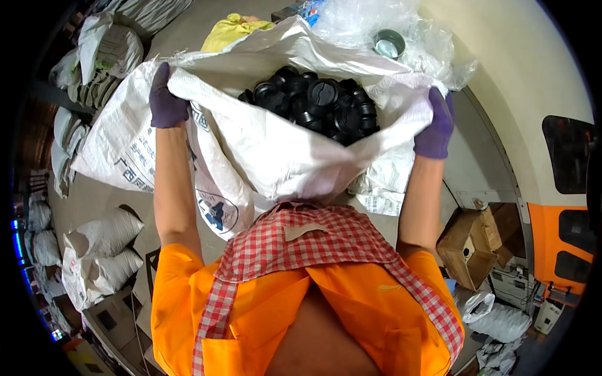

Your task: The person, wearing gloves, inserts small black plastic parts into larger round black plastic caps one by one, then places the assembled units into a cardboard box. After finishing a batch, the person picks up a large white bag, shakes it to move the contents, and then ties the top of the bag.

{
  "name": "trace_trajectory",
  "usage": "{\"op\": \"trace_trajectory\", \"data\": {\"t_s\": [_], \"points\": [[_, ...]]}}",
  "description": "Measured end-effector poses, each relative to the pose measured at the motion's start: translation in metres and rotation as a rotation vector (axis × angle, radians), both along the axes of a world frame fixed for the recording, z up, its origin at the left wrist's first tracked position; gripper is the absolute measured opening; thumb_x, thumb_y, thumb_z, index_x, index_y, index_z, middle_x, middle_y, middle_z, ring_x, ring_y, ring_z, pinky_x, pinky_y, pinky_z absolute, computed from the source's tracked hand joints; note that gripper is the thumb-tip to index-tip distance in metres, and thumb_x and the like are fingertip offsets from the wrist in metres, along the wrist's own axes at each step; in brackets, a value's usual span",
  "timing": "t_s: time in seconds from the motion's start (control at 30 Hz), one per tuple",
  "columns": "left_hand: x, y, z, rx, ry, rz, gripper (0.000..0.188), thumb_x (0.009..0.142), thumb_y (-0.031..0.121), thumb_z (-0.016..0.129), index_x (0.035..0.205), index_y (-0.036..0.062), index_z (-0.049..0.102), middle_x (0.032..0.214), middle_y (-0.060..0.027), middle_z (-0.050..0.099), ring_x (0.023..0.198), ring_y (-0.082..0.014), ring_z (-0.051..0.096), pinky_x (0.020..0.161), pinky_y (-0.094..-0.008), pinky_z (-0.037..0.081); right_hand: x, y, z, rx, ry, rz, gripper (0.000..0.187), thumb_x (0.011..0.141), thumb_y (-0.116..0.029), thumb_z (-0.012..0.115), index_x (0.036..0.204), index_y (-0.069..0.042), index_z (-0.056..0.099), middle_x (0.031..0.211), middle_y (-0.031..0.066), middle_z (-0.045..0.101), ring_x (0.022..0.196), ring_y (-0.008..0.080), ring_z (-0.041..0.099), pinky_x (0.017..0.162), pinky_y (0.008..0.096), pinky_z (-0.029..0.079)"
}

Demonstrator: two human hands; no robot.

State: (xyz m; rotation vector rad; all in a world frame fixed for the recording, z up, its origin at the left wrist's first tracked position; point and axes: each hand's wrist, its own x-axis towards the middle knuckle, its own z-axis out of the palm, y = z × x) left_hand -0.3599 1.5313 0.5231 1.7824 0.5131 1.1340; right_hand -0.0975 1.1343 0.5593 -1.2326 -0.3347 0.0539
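Note:
I hold a large white woven sack (269,150) open in front of my chest. My left hand (165,99), in a purple glove, grips the sack's rim at its left corner. My right hand (437,124), also in a purple glove, grips the rim at the right corner. Inside the open mouth lies a heap of several round black plastic caps (316,103). My orange shirt and red-checked apron fill the lower part of the view.
Clear plastic sheeting (376,25) with a small metal tin (389,44) lies beyond the sack, next to a yellow cloth (232,28). Filled white sacks (103,241) stand on the floor at left. An open cardboard box (467,247) sits at right by an orange machine (558,244).

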Motion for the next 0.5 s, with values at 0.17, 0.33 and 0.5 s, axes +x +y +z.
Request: {"op": "trace_trajectory", "data": {"t_s": [0.17,0.33,0.5], "points": [[-0.030,-0.027,0.047,-0.775,-0.449,0.257,0.046,0.084,0.035,0.055,0.117,0.0035,0.050,0.112,-0.0081,0.055,0.102,-0.0204,0.053,0.089,-0.0348,0.042,0.016,-0.016,-0.044,0.041,-0.005,-0.011,0.037,0.086,-0.017,0.049,0.117,0.004,0.046,0.113,0.0154,0.054,0.102,0.0249,0.052,0.091,0.0316,0.039],[-0.170,-0.022,0.009,-0.777,-0.424,0.296,0.032,0.081,0.022,0.062,0.105,0.0021,0.055,0.095,-0.0097,0.060,0.088,-0.0219,0.057,0.080,-0.0343,0.046,0.014,-0.050,-0.108,0.265,0.433,-0.048,0.029,0.086,-0.026,0.048,0.102,-0.002,0.047,0.089,0.0095,0.053,0.072,0.0169,0.049,0.063,0.0274,0.041],[-0.213,-0.115,0.046,-0.471,-0.365,0.707,0.029,0.083,0.020,0.060,0.106,0.0031,0.055,0.100,-0.0079,0.058,0.091,-0.0209,0.055,0.080,-0.0354,0.046,-0.026,-0.069,-0.198,-0.062,0.704,-0.030,0.018,0.087,-0.024,0.048,0.072,-0.015,0.045,0.060,-0.0026,0.043,0.049,0.0092,0.041,0.042,0.0229,0.033]]}}
